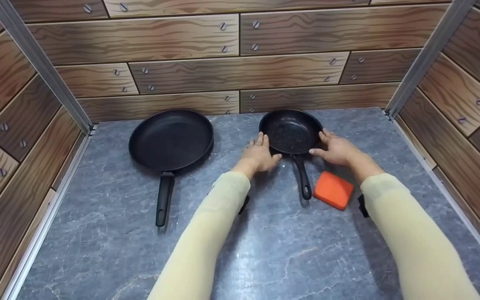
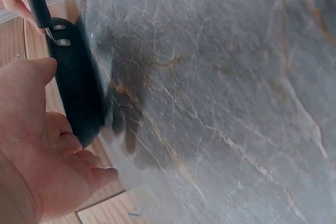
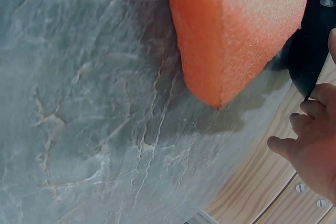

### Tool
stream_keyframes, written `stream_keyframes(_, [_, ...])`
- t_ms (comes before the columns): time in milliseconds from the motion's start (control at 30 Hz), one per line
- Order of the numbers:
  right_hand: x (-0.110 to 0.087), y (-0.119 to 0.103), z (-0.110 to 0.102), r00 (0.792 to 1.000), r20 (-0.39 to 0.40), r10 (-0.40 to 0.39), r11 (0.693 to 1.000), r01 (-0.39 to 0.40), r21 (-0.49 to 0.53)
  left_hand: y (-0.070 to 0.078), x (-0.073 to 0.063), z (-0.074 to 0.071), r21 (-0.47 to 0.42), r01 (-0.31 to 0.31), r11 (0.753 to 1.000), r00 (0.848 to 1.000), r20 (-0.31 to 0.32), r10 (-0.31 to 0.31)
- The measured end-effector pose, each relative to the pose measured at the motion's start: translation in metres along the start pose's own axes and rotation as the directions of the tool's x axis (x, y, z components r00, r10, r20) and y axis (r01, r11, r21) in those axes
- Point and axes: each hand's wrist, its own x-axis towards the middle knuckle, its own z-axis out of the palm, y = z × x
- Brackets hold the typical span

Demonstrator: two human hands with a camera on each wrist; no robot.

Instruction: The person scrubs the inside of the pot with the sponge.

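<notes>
A: Head view first. Small pan?
B: Small pan (image 1: 291, 131) is near the tabletop's (image 1: 81, 250) far edge, handle (image 1: 302, 177) pointing to about 5 o'clock. Left hand (image 1: 261, 156) at its 8-to-9 rim, right hand (image 1: 339, 150) at 3 to 4. Both: fingers fairly straight, relaxed, fingertips against the rim.
A: Room?
B: Large pan (image 1: 172, 141) at 9, well apart, broad strip of tabletop between. Orange block (image 1: 333, 190) at 5, just beside the handle's end, so tight there. Plank wall (image 1: 190, 75) at 12; can't tell if the rims touch it. Tabletop runs on toward 6, between the sleeves (image 1: 204, 237).
A: Left wrist?
B: Small pan at 9 to 10, left hand at 8, fingers extended along its side. Bit of right hand at 10. Tabletop stretches from 12 round to 5.
A: Right wrist?
B: Orange block large at 12 to 1, small pan's dark side at 2, right hand at 4, fingers extended, fingertips at the pan's edge. Tabletop spreads from 6 to 11.
</notes>
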Motion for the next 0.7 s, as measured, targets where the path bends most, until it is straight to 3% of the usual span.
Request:
stream_keyframes(200, [-0.005,0.001,0.001,0.999,-0.03,0.024,0.999,-0.023,0.031,-0.004,-0.005,-0.004,0.029,-0.036,0.999,0.999,-0.021,0.036])
stream_keyframes(400, [-0.01,-0.01,0.001,0.992,-0.125,0.007,1.0,-0.003,0.031,-0.018,-0.024,-0.029,0.061,-0.083,0.995,0.995,-0.043,0.086])
stream_keyframes(567, [-0.009,-0.038,-0.005,0.98,-0.193,-0.044,0.998,0.05,0.027,-0.038,-0.045,-0.057,0.127,-0.106,0.986,0.993,-0.044,0.113])
stream_keyframes(700, [-0.005,-0.069,-0.007,0.966,-0.231,-0.114,0.993,0.115,-0.008,-0.065,-0.063,-0.073,0.165,-0.116,0.98,0.99,-0.065,0.128])
